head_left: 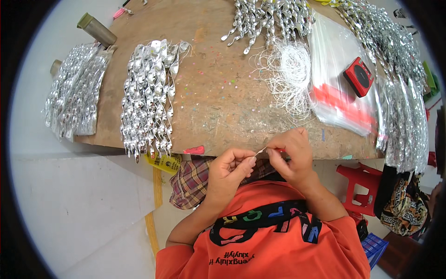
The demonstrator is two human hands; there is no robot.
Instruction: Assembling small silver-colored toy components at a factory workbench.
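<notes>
Just off the near edge of the wooden board point(209, 93), both hands meet over a thin white thread point(261, 150). The left hand point(228, 168) is curled almost closed, thumb against forefinger, pinching one end of the thread; the right hand point(290, 156) is likewise closed to a fingertip pinch on the other end, so that only a short bare piece shows between them. Judging by its look, the thread is nearly weightless, limp and rather slick, too fine to grip with anything but the fingertips, and best taken close to its end so it does not flop or slip away. On the board, towards its far right part, lies one loose tangle of the same white thread point(288, 74), which would likely snag if pulled carelessly. Silver foil spirals, light, springy and easily creased by the look of them, lie in four groups: one bundle point(148, 97) on the board's left part, one point(74, 97) beyond its left edge, one point(267, 18) at its far edge and one long heap point(399, 83) down its right edge; the single spirals are too many to count. One clear plastic bag point(339, 79) lies on the board's right part, with one small red device point(358, 76) on it.
</notes>
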